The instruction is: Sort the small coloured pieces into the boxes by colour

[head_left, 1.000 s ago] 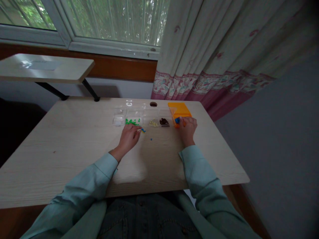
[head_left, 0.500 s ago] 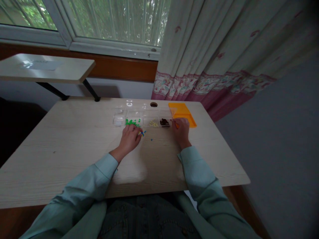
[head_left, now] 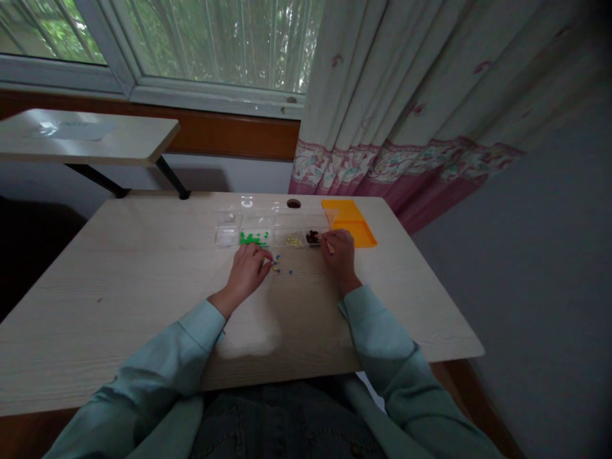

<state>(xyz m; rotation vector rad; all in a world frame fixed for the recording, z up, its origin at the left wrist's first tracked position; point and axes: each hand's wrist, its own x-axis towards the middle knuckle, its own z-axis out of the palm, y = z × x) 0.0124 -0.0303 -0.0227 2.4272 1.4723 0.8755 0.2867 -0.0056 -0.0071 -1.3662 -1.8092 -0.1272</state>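
Observation:
A clear plastic box [head_left: 227, 237] with compartments lies on the desk. It holds small green pieces [head_left: 253, 239], pale yellow pieces [head_left: 293, 241] and dark brown pieces [head_left: 312, 237]. My left hand [head_left: 247, 268] rests just in front of the green ones, thumb and forefinger closed together. At its fingertips are a few tiny blue and yellow pieces [head_left: 276, 262]; whether any are pinched is unclear. One blue piece [head_left: 291, 272] sits apart on the desk. My right hand [head_left: 340, 256] reaches to the brown compartment, fingers pinched at its right edge; whatever they hold is too small to name.
An open orange case [head_left: 359, 233] lies behind and right of my right hand. At the desk's back edge is a round hole [head_left: 293, 203]. A raised shelf [head_left: 129, 143] stands at back left, and a curtain [head_left: 382, 156] hangs behind the desk.
My right hand has shifted left, from the box's right end onto the brown compartment. The blue and yellow pieces by my left fingertips appear more spread out; my left hand stays nearly in place.

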